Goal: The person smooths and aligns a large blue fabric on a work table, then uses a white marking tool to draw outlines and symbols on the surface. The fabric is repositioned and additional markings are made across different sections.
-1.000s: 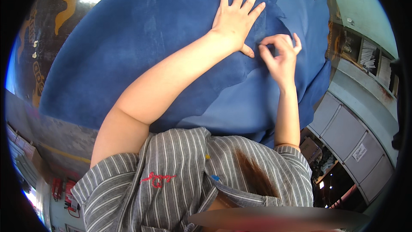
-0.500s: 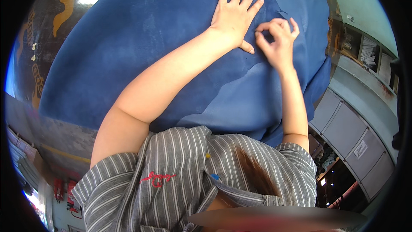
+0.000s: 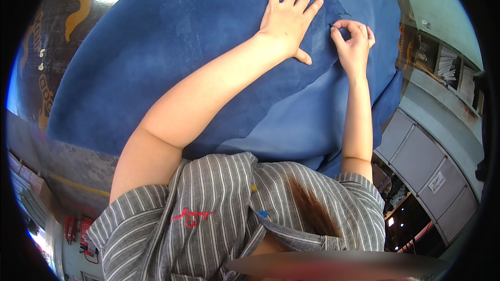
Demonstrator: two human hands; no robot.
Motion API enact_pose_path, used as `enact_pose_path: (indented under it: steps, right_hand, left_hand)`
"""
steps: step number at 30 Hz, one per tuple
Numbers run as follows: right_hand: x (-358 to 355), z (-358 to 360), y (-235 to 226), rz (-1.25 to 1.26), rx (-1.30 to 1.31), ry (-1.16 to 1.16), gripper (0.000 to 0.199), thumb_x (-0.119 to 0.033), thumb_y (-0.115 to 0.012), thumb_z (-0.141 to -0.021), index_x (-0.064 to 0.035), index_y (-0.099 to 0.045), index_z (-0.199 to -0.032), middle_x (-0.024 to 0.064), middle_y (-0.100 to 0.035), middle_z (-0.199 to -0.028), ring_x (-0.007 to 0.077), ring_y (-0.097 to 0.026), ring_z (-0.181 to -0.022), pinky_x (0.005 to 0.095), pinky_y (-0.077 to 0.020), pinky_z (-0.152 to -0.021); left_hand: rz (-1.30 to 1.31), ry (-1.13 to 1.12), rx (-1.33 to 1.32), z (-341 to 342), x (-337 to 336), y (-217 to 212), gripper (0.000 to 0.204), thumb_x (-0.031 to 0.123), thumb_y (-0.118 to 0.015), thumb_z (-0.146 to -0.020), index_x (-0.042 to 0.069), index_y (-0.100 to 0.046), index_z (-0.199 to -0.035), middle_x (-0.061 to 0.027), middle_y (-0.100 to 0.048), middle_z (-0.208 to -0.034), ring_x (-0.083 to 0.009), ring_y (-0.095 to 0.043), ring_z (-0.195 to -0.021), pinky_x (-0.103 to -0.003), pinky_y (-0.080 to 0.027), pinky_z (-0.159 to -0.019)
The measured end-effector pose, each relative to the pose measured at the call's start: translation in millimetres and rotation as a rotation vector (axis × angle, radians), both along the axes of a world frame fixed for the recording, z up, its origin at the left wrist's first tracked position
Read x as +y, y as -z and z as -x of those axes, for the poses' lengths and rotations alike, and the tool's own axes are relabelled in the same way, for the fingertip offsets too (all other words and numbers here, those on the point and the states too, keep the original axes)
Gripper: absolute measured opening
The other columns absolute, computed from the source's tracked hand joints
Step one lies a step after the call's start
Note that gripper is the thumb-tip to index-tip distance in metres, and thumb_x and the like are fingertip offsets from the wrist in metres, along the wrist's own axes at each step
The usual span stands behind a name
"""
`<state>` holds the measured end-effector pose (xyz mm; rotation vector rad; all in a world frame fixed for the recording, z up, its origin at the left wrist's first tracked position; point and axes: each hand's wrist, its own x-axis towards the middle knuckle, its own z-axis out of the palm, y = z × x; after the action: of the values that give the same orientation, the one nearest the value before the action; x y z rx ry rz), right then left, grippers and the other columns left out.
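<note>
A large blue leather hide (image 3: 156, 41) spreads over the surface before me, its darker, suede-like face up. Along its right side runs an uneven edge, beyond which lies lighter, smoother blue leather (image 3: 297, 119). My left hand (image 3: 286, 23) rests flat on the dark face, fingers spread and thumb out to the side. To its right, my right hand (image 3: 354, 41) is closed in a pinch close to the ragged edge. Thumb and forefinger meet at a small dark spot; whether that is a bit of the leather or something else cannot be made out.
Under the hide, a dark glossy surface with tan patterns (image 3: 80, 5) shows at the far left. The leather hangs in folds on the right. Beyond stand grey cabinet panels (image 3: 416, 151) and a shelf with papers (image 3: 448, 65). Red equipment (image 3: 86, 234) is at the lower left.
My right hand has moved a little to the right and away from me, still pinched, its other fingers more curled. My left hand stays flat in nearly the same place.
</note>
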<state>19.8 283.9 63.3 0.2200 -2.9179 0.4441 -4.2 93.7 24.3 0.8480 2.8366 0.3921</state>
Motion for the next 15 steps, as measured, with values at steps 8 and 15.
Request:
enact_pose_path:
  steps: [8,15]
  right_hand:
    - [-4.2,-3.2,-4.6,-0.079,-0.137,-0.247,0.008,-0.016,-0.076,-0.078,-0.0119,-0.071,-0.082,-0.0009,-0.059,-0.077,0.0149,-0.06,-0.096,0.0524,-0.0192,-0.118]
    - [-25.7,-8.6,-15.9,-0.163,-0.345,-0.159,0.008,-0.013,-0.074,-0.073,-0.0116,-0.069,-0.079,-0.0013,-0.06,-0.081,0.0155,-0.06,-0.096,0.0526,-0.0208,-0.118]
  left_hand:
    - [0.002,0.035,-0.012,0.1,-1.8,0.1,0.133,0.077,-0.081,-0.054,0.023,-0.024,-0.162,-0.0119,-0.016,-0.169,-0.0418,-0.003,-0.155,-0.079,-0.005,-0.113]
    - [0.017,0.031,-0.012,-0.3,-0.8,1.0,0.135,0.076,-0.083,-0.052,0.023,-0.024,-0.162,-0.0114,-0.014,-0.169,-0.0418,-0.002,-0.155,-0.079,-0.004,-0.113]
